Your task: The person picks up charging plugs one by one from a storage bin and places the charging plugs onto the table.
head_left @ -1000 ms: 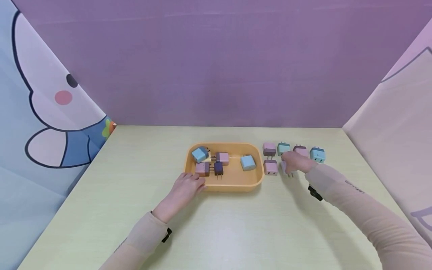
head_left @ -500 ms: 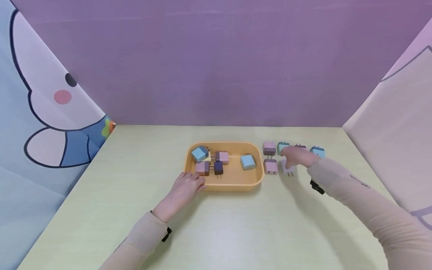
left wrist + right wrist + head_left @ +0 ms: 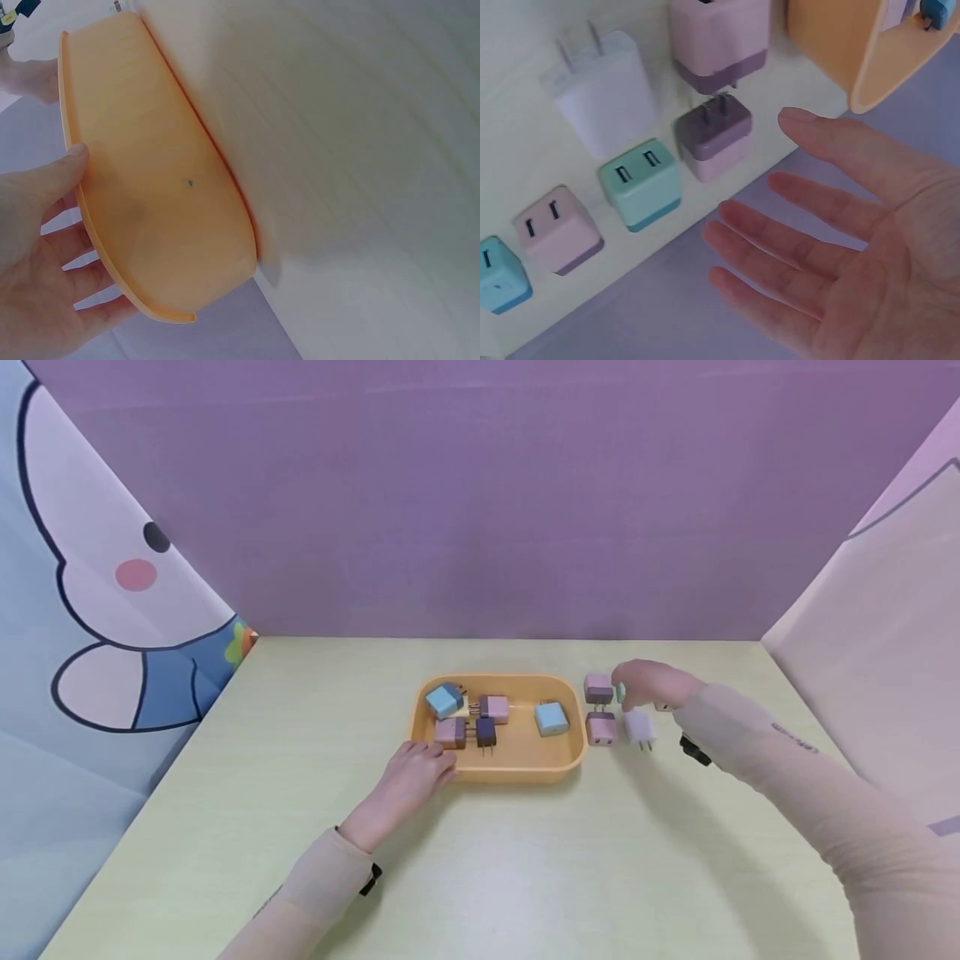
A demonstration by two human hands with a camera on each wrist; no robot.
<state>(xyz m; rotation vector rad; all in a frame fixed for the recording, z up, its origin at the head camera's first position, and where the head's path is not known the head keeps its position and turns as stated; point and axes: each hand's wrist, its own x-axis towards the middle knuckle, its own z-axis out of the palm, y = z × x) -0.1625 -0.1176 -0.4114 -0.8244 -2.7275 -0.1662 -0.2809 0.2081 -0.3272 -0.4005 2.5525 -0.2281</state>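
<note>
My left hand (image 3: 412, 777) grips the near left rim of an orange tray (image 3: 517, 775); in the left wrist view the thumb lies on the outer wall and the fingers pass behind the rim. My right hand (image 3: 656, 683) hovers at the back right with spread, relaxed fingers and holds nothing. Below it stands a mint-green plug charger (image 3: 641, 184), mostly hidden in the head view. Around it are a white charger (image 3: 639, 727) with its prongs towards me, two pink-and-purple chargers (image 3: 602, 728), another pink one (image 3: 559, 229) and a blue one (image 3: 502, 274).
Inside the tray lie several chargers: a light blue one (image 3: 551, 719) alone on the right, and a blue one (image 3: 445, 700), pink ones and a dark one (image 3: 486, 732) bunched on the left. A purple backdrop (image 3: 480, 510) rises behind the table (image 3: 525, 860).
My right hand has lifted away from the white charger and moved back, so that charger now shows whole and the mint-green one is mostly covered. The left hand stays on the tray.
</note>
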